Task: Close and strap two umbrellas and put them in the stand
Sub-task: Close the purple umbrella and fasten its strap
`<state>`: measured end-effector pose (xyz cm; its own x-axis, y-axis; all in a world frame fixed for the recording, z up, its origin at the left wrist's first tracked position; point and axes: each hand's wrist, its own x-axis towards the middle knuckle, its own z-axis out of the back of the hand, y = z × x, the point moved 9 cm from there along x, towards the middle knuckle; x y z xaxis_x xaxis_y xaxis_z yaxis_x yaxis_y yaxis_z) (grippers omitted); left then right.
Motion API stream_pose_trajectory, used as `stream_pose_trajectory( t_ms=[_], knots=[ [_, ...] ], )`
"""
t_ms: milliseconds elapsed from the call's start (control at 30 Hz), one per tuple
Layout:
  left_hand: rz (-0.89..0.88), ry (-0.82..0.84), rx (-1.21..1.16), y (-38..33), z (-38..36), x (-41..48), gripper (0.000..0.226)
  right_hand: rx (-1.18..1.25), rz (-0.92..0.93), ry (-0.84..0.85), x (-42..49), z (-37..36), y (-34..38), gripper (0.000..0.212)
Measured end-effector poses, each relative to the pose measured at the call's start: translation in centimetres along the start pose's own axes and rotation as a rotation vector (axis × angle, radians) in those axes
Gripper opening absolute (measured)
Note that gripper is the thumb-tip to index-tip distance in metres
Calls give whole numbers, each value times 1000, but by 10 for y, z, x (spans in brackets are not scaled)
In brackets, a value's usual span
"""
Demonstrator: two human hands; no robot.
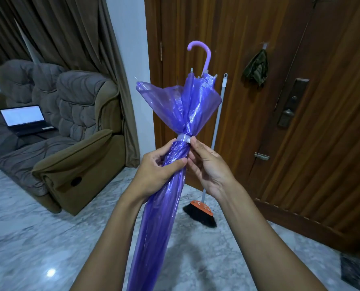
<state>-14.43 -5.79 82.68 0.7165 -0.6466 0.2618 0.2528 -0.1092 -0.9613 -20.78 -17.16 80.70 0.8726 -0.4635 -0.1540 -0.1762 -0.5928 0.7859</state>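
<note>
Umbrella [170,156], purple and translucent, stands at the centre of the frame between your two hands, handle end up. Your left hand [156,173] wraps the gathered canopy just below the strap, its fingers [168,165] curled round the bundle with the thumb laid across the front. Your right hand [208,166] comes in from the right; its fingers [193,143] pinch the pale strap [184,138], which already circles the folds. Whether the strap is fastened yet, you cannot tell from here.

The long axis runs from the hooked handle [202,53] in the upper centre down to the bottom edge of the frame, leaning slightly left as it descends. Above the strap the canopy flares loose; below it the folds lie tight. The strap lies up and slightly left of your right fingertips, touching them, so the right hand is the nearer one to finish the fastening while the left steadies.

No stand or second umbrella shows. A broom [200,213] leans against the wooden door [279,59] behind.
</note>
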Motion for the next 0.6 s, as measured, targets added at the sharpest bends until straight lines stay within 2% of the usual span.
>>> stream_pose_trajectory(
  t_ms=[133, 300, 367, 467, 600],
  knots=[
    [-13, -7, 0, -1, -1, -1, 60, 18, -17, 20, -1, 1, -2, 32],
    [-13, 5, 23, -1, -4, 0, 64, 2, -6, 16, 1, 5, 0, 31],
    [-17, 7, 29, -1, -5, 0, 64, -2, 12, 25, 1, 6, -1, 40],
    [-8, 38, 3, -1, -11, -2, 61, -48, 18, 82, 2, 6, -4, 49],
    [-8, 99, 13, -2, -19, -5, 57, -65, 52, 181, 1, 2, -5, 46]
  ],
)
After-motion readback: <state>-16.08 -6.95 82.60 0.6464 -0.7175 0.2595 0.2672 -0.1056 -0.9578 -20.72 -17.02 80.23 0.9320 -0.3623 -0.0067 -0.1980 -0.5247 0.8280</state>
